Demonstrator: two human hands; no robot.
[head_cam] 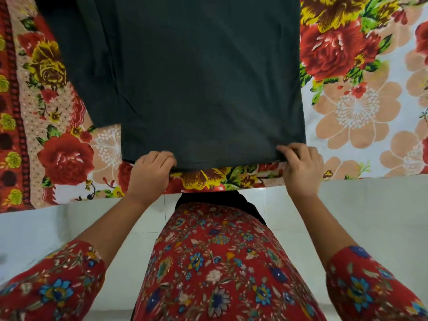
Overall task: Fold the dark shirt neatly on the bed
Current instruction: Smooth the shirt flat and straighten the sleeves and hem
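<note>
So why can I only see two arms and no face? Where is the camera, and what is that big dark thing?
There is no machine here, just a person. The camera sits on the person's head and looks down, so you see what they see: their own arms and red flowered clothes. There is only this one picture. The big dark thing is a dark shirt, spread flat on a bed covered with a flowery sheet. One sleeve lies along its left side. The left hand and right hand each grip the shirt's near edge, one toward each corner. Below the bed is the pale floor.
</note>
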